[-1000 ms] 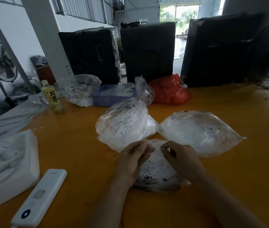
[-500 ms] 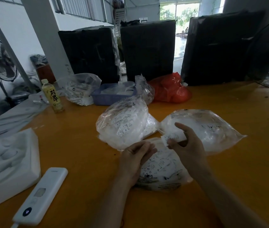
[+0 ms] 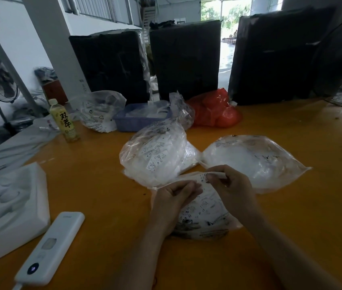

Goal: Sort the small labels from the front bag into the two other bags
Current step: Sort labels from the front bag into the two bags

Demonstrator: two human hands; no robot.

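Note:
Three clear plastic bags of small white labels lie on the orange table. The front bag sits under my hands. A fuller bag stands behind it to the left, and a flatter bag lies to the right. My right hand pinches a small white label printed with a size mark, held just above the front bag's mouth. My left hand rests on the front bag with fingers curled, gripping its plastic edge.
A white handheld device and a white foam tray lie at the left. Behind the bags stand a yellow drink bottle, another clear bag, a blue basket, a red bag and three black wrapped bales.
My right hand drew a label out of the front bag, lifted it toward the right bag, then brought it back down and left, close to my left hand.

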